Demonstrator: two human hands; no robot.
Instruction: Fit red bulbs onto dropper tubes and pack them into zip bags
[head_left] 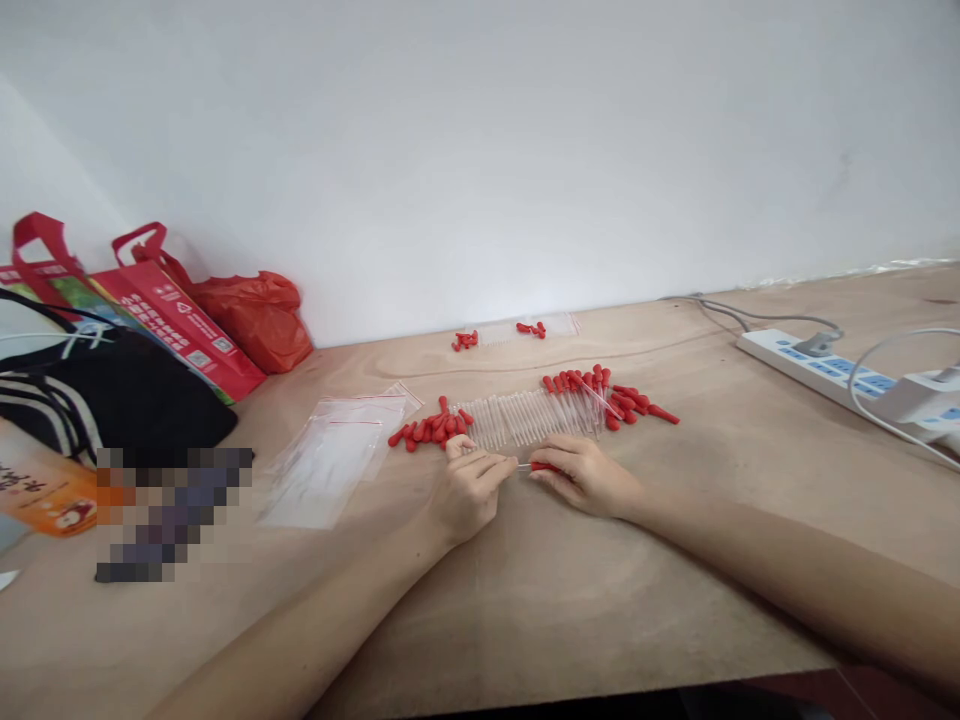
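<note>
In the head view, at frame centre, my left hand [471, 487] pinched the clear tube end of a dropper [534, 466] while my right hand [585, 476] gripped its red bulb. Just above lay the row of clear tubes [525, 417], red bulbs [431, 428] heaped at its left end, empty bags [337, 450] further left.

I am looking at a plain white wall [480, 130] running behind a light wooden tabletop [570, 590]. Soft, even light is falling across both. Red shopping bags [180, 310] are leaning at the left, and a white power strip [825, 370] is lying at the right.
</note>
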